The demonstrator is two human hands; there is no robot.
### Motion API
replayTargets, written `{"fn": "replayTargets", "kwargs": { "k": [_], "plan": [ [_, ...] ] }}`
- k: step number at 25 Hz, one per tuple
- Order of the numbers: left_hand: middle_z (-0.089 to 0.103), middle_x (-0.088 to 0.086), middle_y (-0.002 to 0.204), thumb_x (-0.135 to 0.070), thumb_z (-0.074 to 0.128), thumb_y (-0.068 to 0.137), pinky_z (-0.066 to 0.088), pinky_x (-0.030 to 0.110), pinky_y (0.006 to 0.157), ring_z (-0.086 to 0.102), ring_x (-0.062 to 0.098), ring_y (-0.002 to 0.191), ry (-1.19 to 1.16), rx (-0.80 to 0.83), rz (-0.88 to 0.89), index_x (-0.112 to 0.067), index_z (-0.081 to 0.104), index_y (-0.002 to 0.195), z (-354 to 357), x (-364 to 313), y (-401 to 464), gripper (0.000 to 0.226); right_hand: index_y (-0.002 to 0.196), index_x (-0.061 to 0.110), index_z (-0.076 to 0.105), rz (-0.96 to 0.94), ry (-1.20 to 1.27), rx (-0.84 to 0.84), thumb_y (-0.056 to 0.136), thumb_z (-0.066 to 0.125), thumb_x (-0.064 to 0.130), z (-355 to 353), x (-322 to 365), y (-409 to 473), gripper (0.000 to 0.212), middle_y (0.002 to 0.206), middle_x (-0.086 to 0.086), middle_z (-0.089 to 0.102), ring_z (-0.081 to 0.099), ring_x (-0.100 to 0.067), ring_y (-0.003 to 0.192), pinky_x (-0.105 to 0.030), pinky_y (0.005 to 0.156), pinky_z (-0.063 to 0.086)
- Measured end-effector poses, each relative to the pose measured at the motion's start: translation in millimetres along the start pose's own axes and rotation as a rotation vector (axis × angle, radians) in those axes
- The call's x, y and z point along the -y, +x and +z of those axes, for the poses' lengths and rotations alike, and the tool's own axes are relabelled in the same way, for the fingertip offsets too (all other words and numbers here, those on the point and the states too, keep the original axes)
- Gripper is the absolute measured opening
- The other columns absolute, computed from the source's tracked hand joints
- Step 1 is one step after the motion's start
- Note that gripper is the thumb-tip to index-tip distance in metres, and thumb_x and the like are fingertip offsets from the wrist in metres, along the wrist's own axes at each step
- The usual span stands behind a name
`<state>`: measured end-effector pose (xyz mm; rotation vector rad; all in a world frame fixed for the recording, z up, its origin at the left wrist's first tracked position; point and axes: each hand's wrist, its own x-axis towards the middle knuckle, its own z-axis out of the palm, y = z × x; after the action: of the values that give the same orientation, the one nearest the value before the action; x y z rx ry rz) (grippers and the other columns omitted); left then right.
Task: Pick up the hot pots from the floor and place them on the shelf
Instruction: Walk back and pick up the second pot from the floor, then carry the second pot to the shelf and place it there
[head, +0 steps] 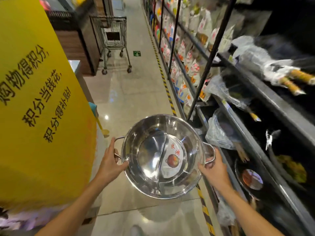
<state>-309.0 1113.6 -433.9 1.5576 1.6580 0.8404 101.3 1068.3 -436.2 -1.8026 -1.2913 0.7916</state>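
A shiny steel hot pot (153, 160) with a curved divider and a red-and-white paper label inside hangs in the air above the aisle floor. My left hand (110, 160) grips its left loop handle and rim. My right hand (214, 167) grips the right loop handle. The dark shelf (265, 157) runs along the right, close beside the pot. Another pot with a label (250, 178) lies on a lower shelf level, partly hidden in shadow.
A yellow sign with black characters (39, 99) fills the left. A wire shopping trolley (114, 43) stands further down the aisle. Plastic-wrapped cookware (221, 132) and bagged goods (187, 65) crowd the right shelves. Yellow-black tape (167, 89) marks the floor along the shelf base.
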Motion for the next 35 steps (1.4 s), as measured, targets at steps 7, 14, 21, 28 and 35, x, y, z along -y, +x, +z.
{"fn": "replayTargets", "kwargs": {
  "k": [7, 14, 21, 28, 35],
  "plan": [
    [0.040, -0.023, 0.104, -0.077, 0.078, 0.051, 0.038, 0.012, 0.068, 0.048, 0.002, 0.086, 0.088, -0.051, 0.034, -0.038, 0.001, 0.157, 13.9, -35.2, -104.2, 0.137, 0.141, 0.045, 0.039, -0.003, 0.006, -0.006, 0.063, 0.086, 0.044, -35.4, -49.6, -68.8, 0.091, 0.076, 0.003, 0.069, 0.067, -0.014, 0.063, -0.039, 0.059, 0.059],
    [0.046, -0.009, 0.116, -0.074, 0.076, 0.059, 0.043, 0.020, 0.072, 0.052, 0.010, 0.089, 0.116, 0.175, 0.156, -0.035, 0.002, 0.157, 39.5, -53.0, -152.8, 0.129, 0.147, 0.036, 0.035, 0.176, -0.011, -0.186, 0.066, 0.087, 0.043, -80.4, -84.3, -194.0, 0.097, 0.093, 0.005, 0.068, 0.068, -0.005, 0.075, -0.036, 0.066, 0.059],
    [0.048, -0.003, 0.100, -0.075, 0.074, 0.057, 0.041, 0.024, 0.063, 0.050, 0.014, 0.072, 0.075, 0.517, 0.413, -0.030, 0.011, 0.156, 91.4, -42.9, -182.6, 0.126, 0.141, 0.045, 0.040, 0.369, -0.003, -0.493, 0.069, 0.087, 0.035, -96.1, -86.8, -384.9, 0.086, 0.084, 0.005, 0.072, 0.071, -0.008, 0.070, -0.039, 0.068, 0.061],
    [0.050, 0.000, 0.097, -0.069, 0.078, 0.060, 0.042, 0.027, 0.063, 0.054, 0.016, 0.077, 0.126, 0.864, 0.530, -0.033, 0.009, 0.155, 152.2, -46.3, -293.2, 0.123, 0.145, 0.037, 0.038, 0.633, -0.019, -0.730, 0.064, 0.084, 0.047, -103.5, -112.9, -586.1, 0.093, 0.082, 0.008, 0.073, 0.071, -0.006, 0.070, -0.038, 0.063, 0.060],
    [0.049, 0.000, 0.095, -0.084, 0.070, 0.053, 0.041, 0.023, 0.060, 0.055, 0.014, 0.077, 0.207, 1.005, 0.591, -0.035, 0.006, 0.155, 215.7, -81.4, -427.3, 0.130, 0.147, 0.021, 0.040, 0.746, 0.005, -0.796, 0.069, 0.087, 0.042, -146.6, -172.4, -731.9, 0.093, 0.084, 0.005, 0.072, 0.068, -0.001, 0.067, -0.018, 0.056, 0.051]
  ]
}}
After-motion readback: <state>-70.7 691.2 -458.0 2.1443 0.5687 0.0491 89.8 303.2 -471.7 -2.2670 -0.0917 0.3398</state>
